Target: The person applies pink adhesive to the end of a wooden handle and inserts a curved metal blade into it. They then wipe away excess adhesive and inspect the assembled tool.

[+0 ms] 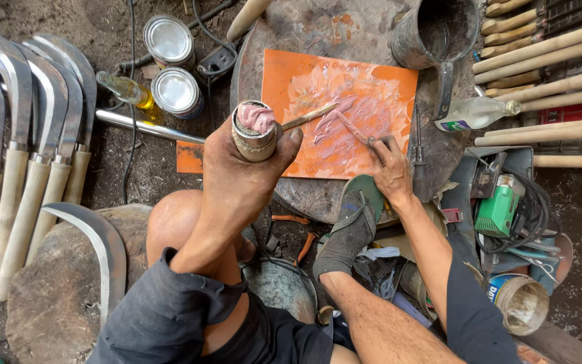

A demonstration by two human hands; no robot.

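Your left hand (pixel 237 162) wraps tight around a wooden handle (pixel 254 131) whose open end is packed with pink paste (pixel 256 117), held up over the orange board's (pixel 399 77) left edge. Your right hand (pixel 391 165) pinches what looks like a thin stick (pixel 351 127), its tip in the smeared paste on the board.

Board (pixel 378 81) on round surface (pixel 291 27); pot (pixel 432 30) behind-right of board. Handle end (pixel 254 131) in left grip (pixel 237 168), before board. Sickles (pixel 28 135) far left; two tins (pixel 173 64) between sickles and surface.
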